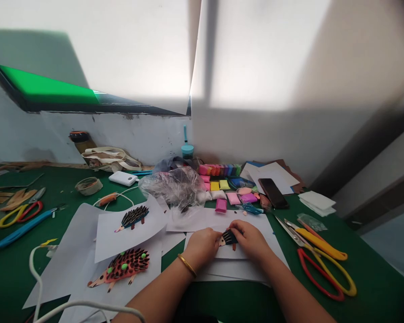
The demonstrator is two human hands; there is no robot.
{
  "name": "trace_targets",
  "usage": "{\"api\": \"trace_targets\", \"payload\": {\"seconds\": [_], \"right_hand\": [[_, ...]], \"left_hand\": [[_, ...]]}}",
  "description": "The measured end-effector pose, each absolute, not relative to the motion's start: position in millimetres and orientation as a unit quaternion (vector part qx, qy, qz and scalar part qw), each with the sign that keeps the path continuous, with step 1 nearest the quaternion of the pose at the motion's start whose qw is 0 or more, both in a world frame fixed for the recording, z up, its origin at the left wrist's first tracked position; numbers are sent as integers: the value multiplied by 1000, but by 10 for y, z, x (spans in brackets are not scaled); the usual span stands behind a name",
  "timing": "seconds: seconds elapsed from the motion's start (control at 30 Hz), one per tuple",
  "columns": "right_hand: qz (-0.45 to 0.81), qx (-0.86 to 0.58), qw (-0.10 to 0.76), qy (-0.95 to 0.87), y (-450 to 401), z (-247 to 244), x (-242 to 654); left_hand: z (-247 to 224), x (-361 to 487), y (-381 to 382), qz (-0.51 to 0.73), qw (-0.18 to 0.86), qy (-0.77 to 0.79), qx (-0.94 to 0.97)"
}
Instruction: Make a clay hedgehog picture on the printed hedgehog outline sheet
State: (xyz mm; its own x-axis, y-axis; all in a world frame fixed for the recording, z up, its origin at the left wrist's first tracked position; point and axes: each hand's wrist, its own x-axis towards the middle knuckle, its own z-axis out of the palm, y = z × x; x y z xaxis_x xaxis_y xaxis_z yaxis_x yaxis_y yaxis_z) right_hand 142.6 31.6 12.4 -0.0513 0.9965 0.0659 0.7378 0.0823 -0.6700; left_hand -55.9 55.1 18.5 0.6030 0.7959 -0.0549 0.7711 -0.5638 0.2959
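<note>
A small dark-blue hedgehog figure (228, 237) with a pale face and a brown foot lies on white paper (234, 254) in front of me. Pale-edged spines cover part of its back. My left hand (202, 247), with a gold bangle on the wrist, is closed at the figure's face side, fingertips against it. From the other side, my right hand (251, 238) pinches at the top of its back. Whatever sits between the fingertips of either hand is too small or hidden to make out.
Left lie two finished-looking hedgehog sheets, one dark-spined (134, 216), one pink (129, 265), and a white cable (37, 278). Behind are a plastic bag (171, 186) and colored clay packets (221, 206). Right are a phone (273, 193), large scissors (318, 260) and a yellow-handled cutter (323, 244).
</note>
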Motion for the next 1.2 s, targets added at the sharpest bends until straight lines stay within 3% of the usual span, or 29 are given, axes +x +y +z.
{"api": "trace_targets", "payload": {"seconds": [0.83,1.2], "right_hand": [[264,-621,277,-684,297,160,1425],[331,-605,314,-652,300,116,1424]], "left_hand": [[214,-559,525,43,145,447,882],[220,-551,516,30,136,447,884]]}}
